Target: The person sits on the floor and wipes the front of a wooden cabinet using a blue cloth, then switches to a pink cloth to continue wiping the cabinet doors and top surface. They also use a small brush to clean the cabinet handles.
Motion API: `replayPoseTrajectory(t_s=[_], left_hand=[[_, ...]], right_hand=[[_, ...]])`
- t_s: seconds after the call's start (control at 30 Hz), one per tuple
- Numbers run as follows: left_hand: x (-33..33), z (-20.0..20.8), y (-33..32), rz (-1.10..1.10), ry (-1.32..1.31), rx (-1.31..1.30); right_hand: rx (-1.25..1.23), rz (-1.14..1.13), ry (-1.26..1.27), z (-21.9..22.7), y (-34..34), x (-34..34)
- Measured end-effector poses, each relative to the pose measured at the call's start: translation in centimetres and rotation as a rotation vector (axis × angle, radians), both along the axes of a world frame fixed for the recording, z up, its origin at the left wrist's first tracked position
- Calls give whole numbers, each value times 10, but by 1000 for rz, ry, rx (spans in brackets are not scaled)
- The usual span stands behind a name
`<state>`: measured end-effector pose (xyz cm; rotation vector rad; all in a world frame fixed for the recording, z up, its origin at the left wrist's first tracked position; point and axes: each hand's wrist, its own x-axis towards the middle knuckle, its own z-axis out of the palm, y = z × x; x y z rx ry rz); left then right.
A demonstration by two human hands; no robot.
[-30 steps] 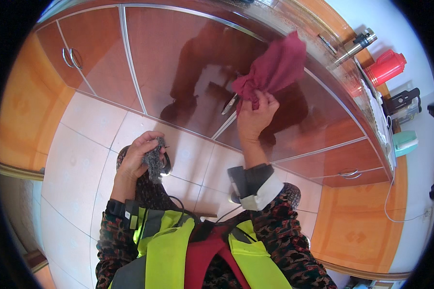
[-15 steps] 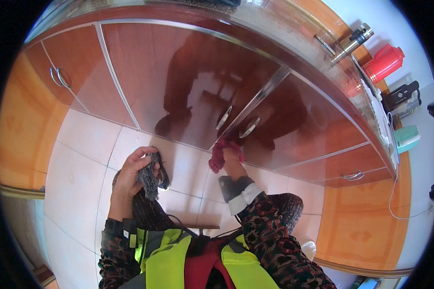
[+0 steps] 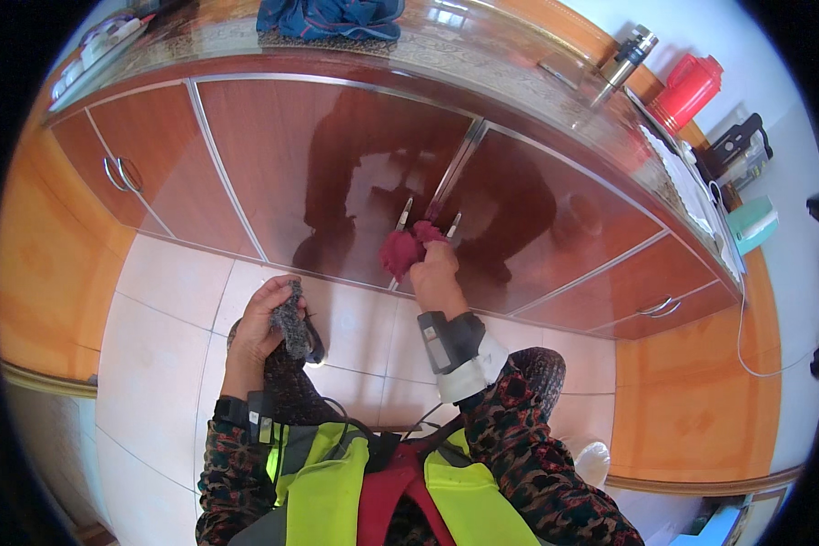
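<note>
My right hand [image 3: 438, 274] is closed round a dark pink cloth [image 3: 399, 252] and presses it to the glossy red-brown cabinet doors [image 3: 355, 155], at the seam between them. The cloth sits just below the two silver handles [image 3: 405, 214], and its folds hide the fingertips. Over the floor to the left, my left hand [image 3: 262, 314] grips a grey, shaggy scrubbing cloth [image 3: 291, 320] between thumb and fingers. It is apart from the cabinet.
On the countertop [image 3: 482, 55] lie a blue cloth [image 3: 332, 16], a steel flask [image 3: 630, 56], a red jug [image 3: 689, 91] and a green container [image 3: 753, 225]. A white cable [image 3: 746, 346] hangs at the right. Below are pale floor tiles [image 3: 168, 282].
My right hand has moved the pink cloth up from the doors' lower edge to near the handles. My left hand keeps the grey cloth. More of the countertop shows, with the blue cloth.
</note>
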<state>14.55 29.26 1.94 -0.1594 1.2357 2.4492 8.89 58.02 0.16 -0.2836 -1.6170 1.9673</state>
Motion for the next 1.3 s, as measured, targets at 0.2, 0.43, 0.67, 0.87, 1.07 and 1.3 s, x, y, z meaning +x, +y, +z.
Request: replayPoseTrajectory(t_s=[0.2,0.43,0.67,0.87,1.07,1.3], left_hand=[[2,-1,-3,7,-20,33],[-3,-8,1,-14,-36,18],[-5,-12,3,-7,-29,1],[-6,-12,5,-56,8,-34],[-4,-15,2,-66,40,-7],[1,-18,0,-72,17,-61]], right_hand=[[-608,-120,-245,52,9,-19],[-523,-70,-65,132,-4,-4],[899,-414,442,178,4,-2],[1534,-316,461,160,43,-7],[1665,-245,490,164,78,14],[1729,-370,288,132,156,54]])
